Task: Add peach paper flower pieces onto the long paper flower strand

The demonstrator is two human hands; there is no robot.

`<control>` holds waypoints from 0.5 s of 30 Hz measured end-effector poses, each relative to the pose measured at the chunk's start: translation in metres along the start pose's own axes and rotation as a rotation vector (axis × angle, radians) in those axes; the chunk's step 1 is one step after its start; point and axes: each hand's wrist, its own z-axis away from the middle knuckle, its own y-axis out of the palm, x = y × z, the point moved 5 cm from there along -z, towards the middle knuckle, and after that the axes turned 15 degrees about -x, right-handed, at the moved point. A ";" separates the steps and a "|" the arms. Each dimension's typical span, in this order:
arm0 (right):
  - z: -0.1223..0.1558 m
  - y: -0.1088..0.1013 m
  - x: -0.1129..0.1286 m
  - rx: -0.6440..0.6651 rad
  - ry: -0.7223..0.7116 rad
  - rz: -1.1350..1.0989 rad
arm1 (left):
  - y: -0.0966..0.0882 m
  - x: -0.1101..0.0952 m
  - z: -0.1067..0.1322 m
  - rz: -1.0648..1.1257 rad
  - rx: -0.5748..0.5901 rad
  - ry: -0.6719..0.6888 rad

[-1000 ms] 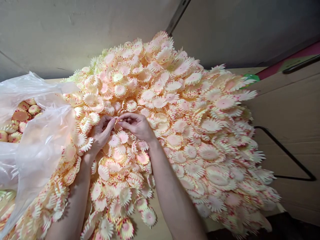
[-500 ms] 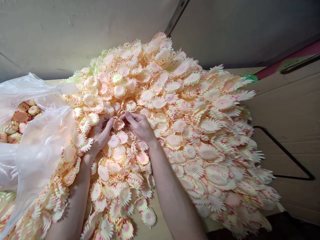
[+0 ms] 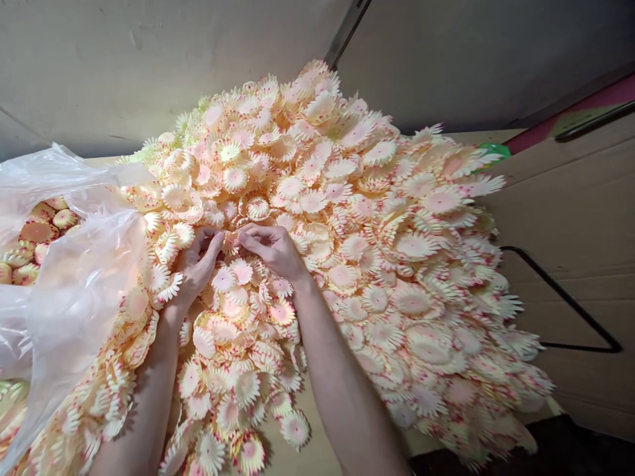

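A big heap of cream, fringed flower petal pieces (image 3: 377, 218) with pink and red centres covers the surface in front of me. My left hand (image 3: 196, 264) and my right hand (image 3: 272, 248) meet over the heap's left middle. Both pinch one small petal piece (image 3: 231, 242) between their fingertips, thumbs and forefingers pressed together on it. My forearms reach up from the lower edge across the pile.
A clear plastic bag (image 3: 69, 277) with more petal pieces inside lies at the left. Brown cardboard (image 3: 570, 218) stands at the right, with a thin black bent rod (image 3: 570, 304) against it. A grey wall (image 3: 149, 59) rises behind the heap.
Both hands stay at the same spot on the heap. The fingers have shifted slightly on the small piece, turning it between the fingertips.
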 end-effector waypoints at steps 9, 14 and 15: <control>0.000 0.002 -0.006 -0.028 0.063 -0.074 | 0.002 -0.004 0.002 0.003 0.028 0.049; 0.001 0.004 -0.006 0.009 0.104 -0.106 | 0.002 -0.007 0.003 -0.011 0.025 0.082; 0.001 0.004 -0.006 0.014 0.106 -0.108 | 0.002 -0.007 0.003 -0.008 0.019 0.075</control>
